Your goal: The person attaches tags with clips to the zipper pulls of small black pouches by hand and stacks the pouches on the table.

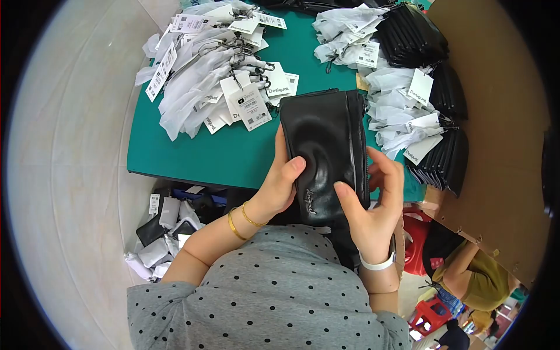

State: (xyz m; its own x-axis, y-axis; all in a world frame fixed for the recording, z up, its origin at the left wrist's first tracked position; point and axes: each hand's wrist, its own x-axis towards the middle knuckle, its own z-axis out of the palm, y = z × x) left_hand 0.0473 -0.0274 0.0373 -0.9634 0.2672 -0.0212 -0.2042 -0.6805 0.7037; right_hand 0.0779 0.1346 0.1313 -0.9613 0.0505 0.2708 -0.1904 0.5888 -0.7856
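Note:
A shiny black wallet (321,140) with a zip along its right side is held up in front of my body, over the near edge of the table. My left hand (283,178) grips its left side, thumb on the front face and fingers behind. On the right, my right hand (373,201) has its thumb on the lower front and its fingers curled near the zip edge. A small embossed script mark shows low on the wallet's front. What lies behind the wallet is hidden.
White tissue bundles with tags (198,76) pile up on the green table (169,154). Stacked black wallets (411,35) with tagged tissue line the right side, beside a cardboard panel (496,116). Wrapped items (160,242) lie low left. Another person (478,280) is at lower right.

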